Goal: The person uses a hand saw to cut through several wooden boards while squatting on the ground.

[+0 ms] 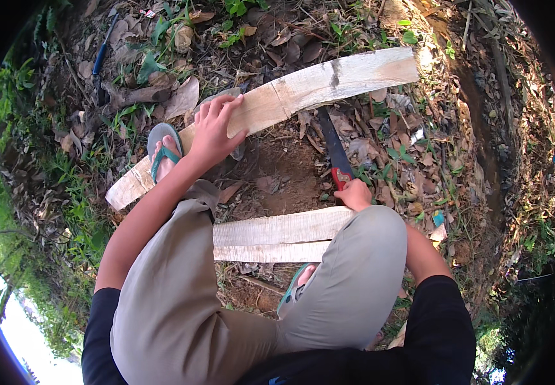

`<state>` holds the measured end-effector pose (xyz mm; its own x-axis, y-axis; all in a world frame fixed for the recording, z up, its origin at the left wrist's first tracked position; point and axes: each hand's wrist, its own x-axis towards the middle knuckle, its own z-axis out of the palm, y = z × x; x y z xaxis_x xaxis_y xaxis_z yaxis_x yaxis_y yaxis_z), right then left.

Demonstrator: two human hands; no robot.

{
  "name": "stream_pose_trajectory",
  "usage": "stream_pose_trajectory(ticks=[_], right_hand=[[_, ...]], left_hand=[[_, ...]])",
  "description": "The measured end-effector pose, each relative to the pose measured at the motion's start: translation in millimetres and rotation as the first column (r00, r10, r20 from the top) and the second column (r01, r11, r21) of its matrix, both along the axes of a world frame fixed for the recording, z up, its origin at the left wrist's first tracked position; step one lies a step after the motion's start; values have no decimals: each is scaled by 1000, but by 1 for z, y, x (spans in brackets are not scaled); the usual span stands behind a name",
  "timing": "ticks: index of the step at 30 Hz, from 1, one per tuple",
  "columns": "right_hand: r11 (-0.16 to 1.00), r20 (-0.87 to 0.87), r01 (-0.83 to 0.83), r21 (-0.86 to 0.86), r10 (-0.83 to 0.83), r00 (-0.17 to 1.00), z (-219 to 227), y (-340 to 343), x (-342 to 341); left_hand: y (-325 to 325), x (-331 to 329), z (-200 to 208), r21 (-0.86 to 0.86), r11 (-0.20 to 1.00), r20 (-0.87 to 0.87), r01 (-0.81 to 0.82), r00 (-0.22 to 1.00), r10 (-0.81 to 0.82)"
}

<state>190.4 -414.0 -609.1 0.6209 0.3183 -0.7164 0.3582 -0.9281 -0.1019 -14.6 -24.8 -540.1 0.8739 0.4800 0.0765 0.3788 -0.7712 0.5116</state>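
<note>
- So my left hand (216, 131) is pressing palm-down on a long, pale, slightly curved-looking wooden plank (351, 74), fingers fairly spread, with the thumb sitting around its near edge.
- That plank is lying slantwise over the leafy brown dirt ground (284, 170), its right end pointing away from me and its left end coming closer.
- My right hand (355, 194) is wrapping around the red handle (339, 179) of a handsaw (334, 141) with a long dark flat blade, so that one's a closed grip.
- The saw's tip end is meeting the plank's near edge, a bit right of the middle. Can't tell if it's just touching there or sliding underneath.
- A thin dark line (279, 98) is running across the plank between my left hand and the blade, and a dark smudge (336, 74) is showing further toward the right end.
- My left foot, in a grey sandal with a green strap (160, 135), is standing on the plank near its left end.
- Two pale, straight wooden boards (271, 232) are lying side by side between my legs, closer to me than the plank. My right knee is hiding their right ends.
- A slim blue-handled tool (100, 58) is lying on the ground beyond the plank's left end.
</note>
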Motion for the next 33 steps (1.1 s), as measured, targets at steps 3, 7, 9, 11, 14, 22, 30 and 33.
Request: stream_pose_trajectory(ticks=[3, 7, 9, 11, 14, 22, 30, 33], right_hand=[[991, 152, 72, 117, -90, 984, 21, 10, 14], [803, -24, 276, 529, -311, 950, 80, -38, 72], [736, -346, 491, 467, -359, 867, 158, -16, 75], [624, -496, 600, 501, -362, 790, 235, -9, 67], [349, -548, 632, 692, -317, 774, 307, -31, 65], [666, 262, 27, 745, -330, 907, 408, 64, 11], [413, 90, 122, 903, -459, 884, 457, 69, 15], [398, 426, -338, 853, -158, 891, 445, 79, 12]], left_hand=[[3, -8, 1, 20, 1000, -8, 21, 1000, -21], [-1, 3, 0, 53, 997, -2, 55, 999, -55], [2, -13, 0, 45, 998, -34, 35, 999, -34], [2, -15, 0, 47, 998, -42, 44, 998, -42], [3, -14, -4, 46, 998, -16, 52, 999, -51], [2, -10, -5, -25, 999, -7, 37, 999, -38], [7, -24, -7, -44, 997, -3, 60, 998, -60], [7, -22, -5, -49, 997, -32, 65, 997, -66]])
